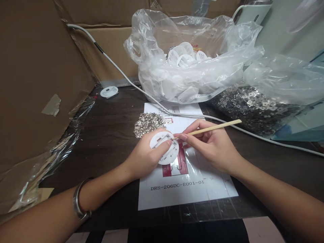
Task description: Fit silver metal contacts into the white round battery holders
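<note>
Open clear bag (148, 42), rear, held many white discs (186, 54); the lower ones blurred behind its film. A second bag (286, 79), right, contained small metal pieces (253, 108) and was cut off by the frame edge. A loose metal heap (149, 123) lay on the sheet (157, 199) and surface (111, 128), partly hidden by the left hand (149, 153), whose fingers gripped a round white part (172, 152) above the sheet. The fingers of the right hand (217, 145) pinched a pale stick (217, 127), tip at the part's edge; exact contact could not be made out.
</note>
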`<act>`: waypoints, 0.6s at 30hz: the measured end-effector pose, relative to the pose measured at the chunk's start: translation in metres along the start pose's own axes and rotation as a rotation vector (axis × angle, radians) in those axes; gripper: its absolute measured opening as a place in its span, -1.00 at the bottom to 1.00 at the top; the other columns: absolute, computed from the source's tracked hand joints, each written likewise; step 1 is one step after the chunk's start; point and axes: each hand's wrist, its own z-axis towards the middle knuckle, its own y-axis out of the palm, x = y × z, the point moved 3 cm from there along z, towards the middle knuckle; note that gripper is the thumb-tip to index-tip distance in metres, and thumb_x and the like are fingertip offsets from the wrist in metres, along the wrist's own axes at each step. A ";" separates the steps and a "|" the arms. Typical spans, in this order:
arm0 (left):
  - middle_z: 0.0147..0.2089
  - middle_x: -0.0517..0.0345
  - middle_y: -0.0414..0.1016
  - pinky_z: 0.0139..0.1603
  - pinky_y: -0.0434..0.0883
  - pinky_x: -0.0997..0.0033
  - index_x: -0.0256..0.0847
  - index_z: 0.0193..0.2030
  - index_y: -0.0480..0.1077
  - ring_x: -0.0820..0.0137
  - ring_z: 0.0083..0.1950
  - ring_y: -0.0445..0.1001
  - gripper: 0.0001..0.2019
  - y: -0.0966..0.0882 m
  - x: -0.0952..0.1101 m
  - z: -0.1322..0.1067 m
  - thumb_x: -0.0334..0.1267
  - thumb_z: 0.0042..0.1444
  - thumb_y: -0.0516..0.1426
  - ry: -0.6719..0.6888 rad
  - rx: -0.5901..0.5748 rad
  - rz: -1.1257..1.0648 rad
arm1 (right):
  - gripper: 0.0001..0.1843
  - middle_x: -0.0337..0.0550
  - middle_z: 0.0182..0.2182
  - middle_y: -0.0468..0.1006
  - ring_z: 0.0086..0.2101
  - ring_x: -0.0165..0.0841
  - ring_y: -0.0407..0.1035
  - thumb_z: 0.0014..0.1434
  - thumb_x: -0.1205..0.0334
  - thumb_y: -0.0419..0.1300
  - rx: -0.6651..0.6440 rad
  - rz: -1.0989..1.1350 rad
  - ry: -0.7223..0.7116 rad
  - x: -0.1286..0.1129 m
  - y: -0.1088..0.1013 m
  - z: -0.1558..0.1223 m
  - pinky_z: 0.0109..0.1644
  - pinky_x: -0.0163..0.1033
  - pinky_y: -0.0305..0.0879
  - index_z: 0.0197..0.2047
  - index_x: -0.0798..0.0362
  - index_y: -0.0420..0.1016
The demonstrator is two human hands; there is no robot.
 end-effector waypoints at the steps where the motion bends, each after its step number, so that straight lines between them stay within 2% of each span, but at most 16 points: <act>1: -0.49 0.26 0.33 -0.48 0.23 0.55 -0.29 -0.32 0.37 0.54 -0.47 0.25 -0.87 0.000 0.000 0.000 -0.27 0.18 0.08 0.000 0.003 0.005 | -0.79 -0.13 -0.44 0.54 -0.42 -0.36 0.48 0.10 0.17 0.30 0.005 -0.015 -0.009 0.000 0.000 0.000 -0.43 -0.32 0.38 -0.36 0.14 0.43; 12: -0.48 0.26 0.32 -0.47 0.23 0.54 -0.28 -0.33 0.37 0.52 -0.47 0.25 -0.86 0.001 0.004 0.000 -0.26 0.15 0.08 -0.015 0.017 0.040 | -0.81 -0.14 -0.44 0.53 -0.44 -0.39 0.43 0.13 0.18 0.27 -0.008 -0.054 -0.039 0.002 0.001 0.000 -0.46 -0.32 0.29 -0.36 0.12 0.42; 18: -0.49 0.24 0.34 -0.50 0.24 0.52 -0.28 -0.32 0.38 0.49 -0.49 0.26 -0.85 0.001 0.003 0.001 -0.24 0.13 0.08 -0.006 0.020 0.064 | -0.84 -0.15 -0.44 0.53 -0.41 -0.37 0.43 0.16 0.19 0.23 -0.009 -0.160 -0.085 0.003 0.001 -0.001 -0.36 -0.26 0.33 -0.36 0.11 0.45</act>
